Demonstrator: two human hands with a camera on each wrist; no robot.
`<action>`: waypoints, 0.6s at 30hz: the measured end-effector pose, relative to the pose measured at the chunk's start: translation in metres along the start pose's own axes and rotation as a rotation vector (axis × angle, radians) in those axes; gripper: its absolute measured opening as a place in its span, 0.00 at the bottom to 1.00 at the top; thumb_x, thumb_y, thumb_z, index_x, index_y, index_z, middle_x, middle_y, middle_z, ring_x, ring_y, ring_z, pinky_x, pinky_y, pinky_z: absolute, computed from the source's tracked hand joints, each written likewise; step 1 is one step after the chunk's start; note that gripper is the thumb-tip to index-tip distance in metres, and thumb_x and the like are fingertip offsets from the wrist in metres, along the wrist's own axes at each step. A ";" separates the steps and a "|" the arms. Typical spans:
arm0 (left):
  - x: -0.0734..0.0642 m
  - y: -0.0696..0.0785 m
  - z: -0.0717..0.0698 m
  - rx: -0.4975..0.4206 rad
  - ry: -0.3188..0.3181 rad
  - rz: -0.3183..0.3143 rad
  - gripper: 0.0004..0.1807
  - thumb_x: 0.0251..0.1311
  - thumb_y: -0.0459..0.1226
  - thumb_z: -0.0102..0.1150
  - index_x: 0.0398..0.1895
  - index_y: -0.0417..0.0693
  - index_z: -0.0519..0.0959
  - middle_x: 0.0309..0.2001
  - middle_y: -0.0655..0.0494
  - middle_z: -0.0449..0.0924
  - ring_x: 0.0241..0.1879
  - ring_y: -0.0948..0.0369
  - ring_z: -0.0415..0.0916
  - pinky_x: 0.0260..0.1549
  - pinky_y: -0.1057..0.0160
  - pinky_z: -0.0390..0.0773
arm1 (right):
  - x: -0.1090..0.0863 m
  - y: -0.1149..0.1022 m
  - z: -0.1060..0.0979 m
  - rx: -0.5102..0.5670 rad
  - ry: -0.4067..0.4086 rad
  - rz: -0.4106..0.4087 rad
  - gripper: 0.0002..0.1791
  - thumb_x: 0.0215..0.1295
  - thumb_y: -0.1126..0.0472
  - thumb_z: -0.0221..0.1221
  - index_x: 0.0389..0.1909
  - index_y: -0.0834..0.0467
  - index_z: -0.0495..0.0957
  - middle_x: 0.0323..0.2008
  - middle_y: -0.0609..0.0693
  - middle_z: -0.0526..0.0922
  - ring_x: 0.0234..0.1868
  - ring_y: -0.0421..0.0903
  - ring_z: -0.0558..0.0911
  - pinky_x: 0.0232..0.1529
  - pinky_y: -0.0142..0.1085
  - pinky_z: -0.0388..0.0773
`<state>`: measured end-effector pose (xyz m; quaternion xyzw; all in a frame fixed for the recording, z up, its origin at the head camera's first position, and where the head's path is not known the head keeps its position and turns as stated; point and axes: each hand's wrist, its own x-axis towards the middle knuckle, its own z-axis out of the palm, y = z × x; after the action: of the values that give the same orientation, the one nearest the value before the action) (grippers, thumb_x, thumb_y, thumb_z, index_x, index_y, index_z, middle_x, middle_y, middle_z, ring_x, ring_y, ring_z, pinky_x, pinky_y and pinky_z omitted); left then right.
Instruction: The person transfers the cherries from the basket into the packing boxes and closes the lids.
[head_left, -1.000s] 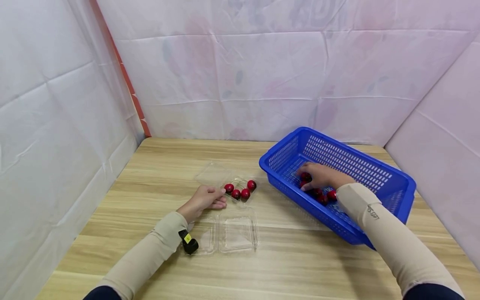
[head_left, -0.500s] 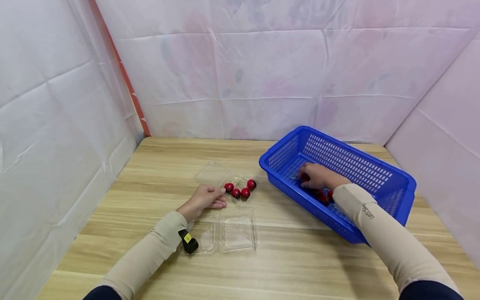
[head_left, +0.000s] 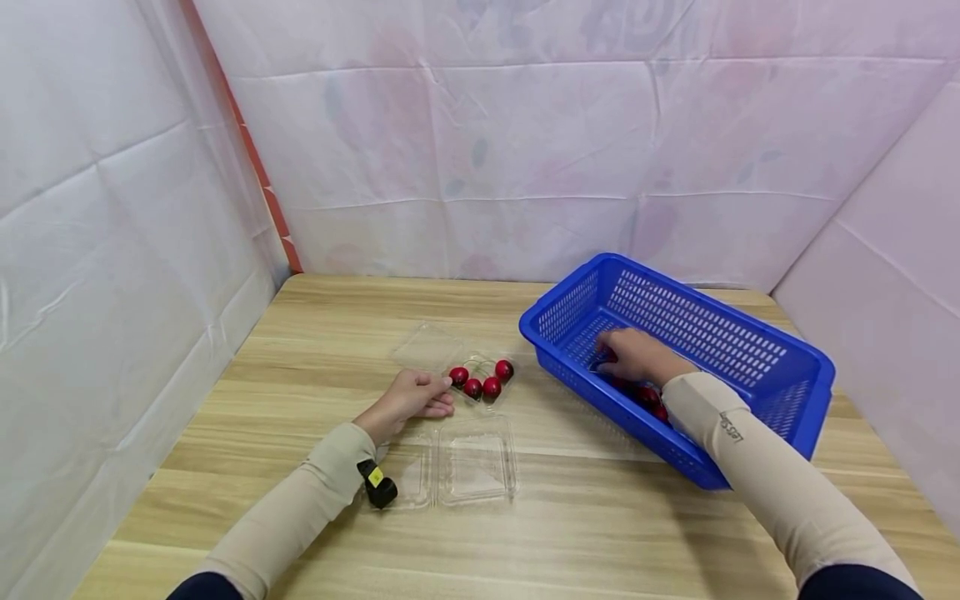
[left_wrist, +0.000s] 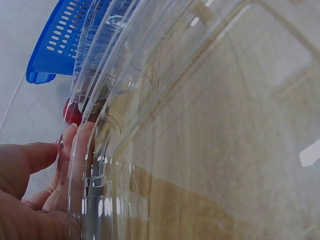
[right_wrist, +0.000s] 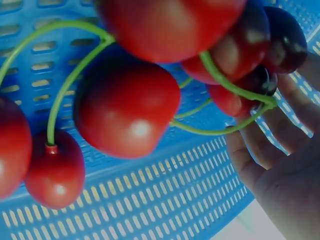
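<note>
My left hand (head_left: 411, 400) pinches the near left edge of an open clear plastic clamshell container (head_left: 427, 346) between thumb and fingers. Several red cherries (head_left: 491, 388) with green stems lie in it. In the left wrist view the left thumb and fingers (left_wrist: 42, 156) meet at a clear edge, close to a red cherry (left_wrist: 73, 113). My right hand (head_left: 637, 354) reaches down into a blue perforated basket (head_left: 697, 312), over more cherries (head_left: 648, 398). In the right wrist view its fingers (right_wrist: 270, 137) are spread and loosely bent beside paired cherries (right_wrist: 132, 107); no firm grip shows.
Another open clear clamshell container (head_left: 476, 458) lies nearer on the wooden table (head_left: 585, 533), partly behind the left wrist and its black strap device (head_left: 378, 485). The basket's tall side walls surround the right hand. White sheeting (head_left: 487, 142) encloses the table's back and sides.
My right hand has shifted slightly to the left and lower in the basket, and the cherries under it have moved about. The left hand and both containers stay in place.
</note>
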<state>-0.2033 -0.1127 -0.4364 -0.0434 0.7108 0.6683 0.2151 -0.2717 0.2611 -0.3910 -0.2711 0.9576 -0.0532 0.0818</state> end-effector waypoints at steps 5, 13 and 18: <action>0.006 -0.006 -0.002 -0.003 0.010 0.004 0.16 0.68 0.35 0.54 0.43 0.25 0.76 0.26 0.51 0.82 0.25 0.62 0.83 0.32 0.67 0.85 | -0.001 -0.004 0.001 -0.027 -0.003 -0.039 0.15 0.55 0.58 0.68 0.42 0.62 0.81 0.39 0.56 0.82 0.42 0.55 0.80 0.44 0.51 0.79; 0.006 -0.007 -0.001 -0.003 0.020 0.000 0.16 0.67 0.36 0.55 0.43 0.26 0.76 0.27 0.50 0.82 0.25 0.62 0.83 0.32 0.67 0.85 | 0.003 -0.003 0.006 -0.008 0.026 -0.100 0.11 0.52 0.65 0.68 0.36 0.64 0.82 0.32 0.54 0.83 0.35 0.51 0.81 0.38 0.47 0.81; 0.006 -0.006 0.000 0.001 0.028 -0.003 0.15 0.67 0.36 0.55 0.41 0.26 0.77 0.26 0.50 0.82 0.25 0.62 0.83 0.31 0.68 0.85 | 0.002 -0.003 0.006 0.015 0.018 -0.113 0.09 0.54 0.67 0.66 0.36 0.64 0.82 0.31 0.54 0.83 0.33 0.50 0.81 0.36 0.46 0.81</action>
<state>-0.2070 -0.1119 -0.4441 -0.0538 0.7139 0.6670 0.2061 -0.2711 0.2573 -0.3964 -0.3236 0.9411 -0.0673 0.0718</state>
